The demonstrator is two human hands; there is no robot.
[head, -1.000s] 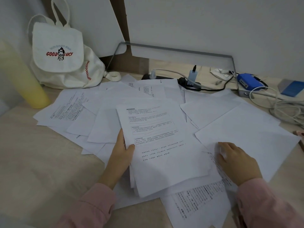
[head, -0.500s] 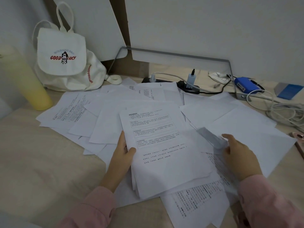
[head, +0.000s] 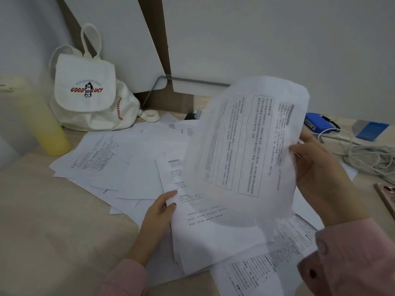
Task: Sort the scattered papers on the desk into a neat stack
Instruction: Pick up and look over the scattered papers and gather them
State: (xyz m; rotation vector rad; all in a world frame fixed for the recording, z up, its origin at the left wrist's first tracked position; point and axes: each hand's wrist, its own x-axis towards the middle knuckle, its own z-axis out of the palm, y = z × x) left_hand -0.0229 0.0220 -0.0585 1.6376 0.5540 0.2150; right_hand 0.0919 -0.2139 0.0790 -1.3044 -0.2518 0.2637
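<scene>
The right hand (head: 316, 167) pinched a raised printed white sheet (head: 245, 146) at frame centre, probably for stacking; the left hand (head: 159, 212) gripped the gathered white paper stack (head: 213, 231) steady.

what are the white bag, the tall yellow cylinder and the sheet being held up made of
The white bag looks like matte cotton canvas: soft creases, slumped shape, red stitching. The tall yellow cylinder seems smooth frosted plastic or coated metal, white fading to yellow; the blur leaves it open. The sheet in the right hand is thin matte printer paper: it bows in the air.
</scene>
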